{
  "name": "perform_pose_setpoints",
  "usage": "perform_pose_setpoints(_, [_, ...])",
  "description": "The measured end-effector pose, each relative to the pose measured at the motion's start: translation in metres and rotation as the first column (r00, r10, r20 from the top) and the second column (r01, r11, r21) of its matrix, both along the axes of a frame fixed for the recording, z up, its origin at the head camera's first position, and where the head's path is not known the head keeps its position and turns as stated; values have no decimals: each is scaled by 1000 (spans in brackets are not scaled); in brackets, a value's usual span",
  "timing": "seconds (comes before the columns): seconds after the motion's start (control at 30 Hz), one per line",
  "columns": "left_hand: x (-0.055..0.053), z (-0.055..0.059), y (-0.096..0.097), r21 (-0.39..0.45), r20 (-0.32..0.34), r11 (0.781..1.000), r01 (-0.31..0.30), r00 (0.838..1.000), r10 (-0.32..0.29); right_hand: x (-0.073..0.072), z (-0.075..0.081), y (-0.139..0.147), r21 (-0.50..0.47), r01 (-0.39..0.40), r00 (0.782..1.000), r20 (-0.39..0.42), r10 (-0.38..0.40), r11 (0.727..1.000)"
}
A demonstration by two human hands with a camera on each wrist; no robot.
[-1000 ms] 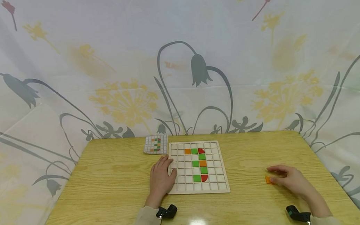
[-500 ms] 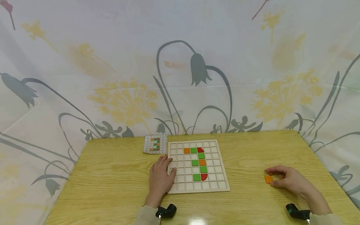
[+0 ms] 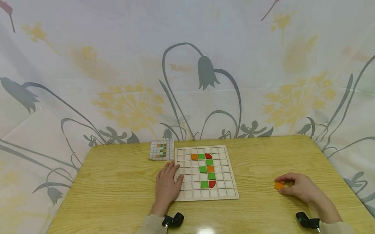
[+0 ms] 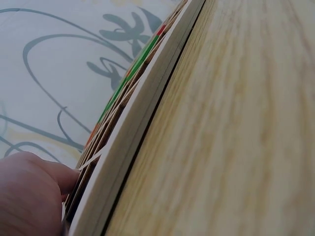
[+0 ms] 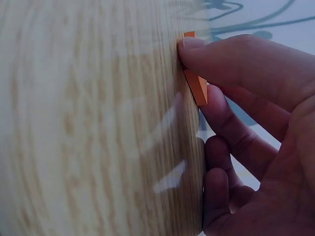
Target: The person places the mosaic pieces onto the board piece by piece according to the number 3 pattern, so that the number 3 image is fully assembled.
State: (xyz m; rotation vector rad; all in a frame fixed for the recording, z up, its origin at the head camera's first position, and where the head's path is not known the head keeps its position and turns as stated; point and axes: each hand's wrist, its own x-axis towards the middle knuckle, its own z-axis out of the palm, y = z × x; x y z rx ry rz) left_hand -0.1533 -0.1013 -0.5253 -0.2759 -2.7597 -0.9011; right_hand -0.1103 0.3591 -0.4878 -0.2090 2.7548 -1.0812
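My left hand (image 3: 168, 183) rests over the left edge of a pale wooden grid board (image 3: 226, 185), fingers extended and thumb on the board. In the left wrist view the thumb (image 4: 61, 177) reaches over the board's raised side. Off to the right, my right hand (image 3: 301, 188) pinches a small orange square tile (image 3: 278, 185) between thumb and index finger, low at the tabletop. The right wrist view shows the orange tile (image 5: 198, 88) tilted, partly covered by the thumb (image 5: 192, 51). In the board's cells sit green tiles (image 3: 202, 169), orange tiles (image 3: 194, 156) and red quarter-round tiles (image 3: 212, 184).
A printed pattern card (image 3: 154, 152) with coloured squares lies at the board's upper left. The wooden table (image 3: 115, 209) runs back to a flower-printed cloth (image 3: 121, 63). Each wrist wears a black camera, such as the right wrist camera (image 3: 307, 221).
My right hand has shifted slightly left, and its index finger has come down onto the orange tile opposite the thumb. The tile has turned a little. My left hand stays on the board.
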Motion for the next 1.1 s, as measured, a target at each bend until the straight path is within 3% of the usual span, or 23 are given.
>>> perform_pose_setpoints(0.47, [2,1,-1,6,9,1000,-4,1000,4,-2,2,-5,60,26,999,-39,-23,998])
perform_pose_setpoints(0.77, [1,2,0,6,3,1000,0,1000,0,-2,7,-3,-5,27,999,-35,-27,1000])
perform_pose_setpoints(1.1, [1,0,0,0,4,1000,-5,1000,5,-5,7,-9,38,20,994,-108,-15,999])
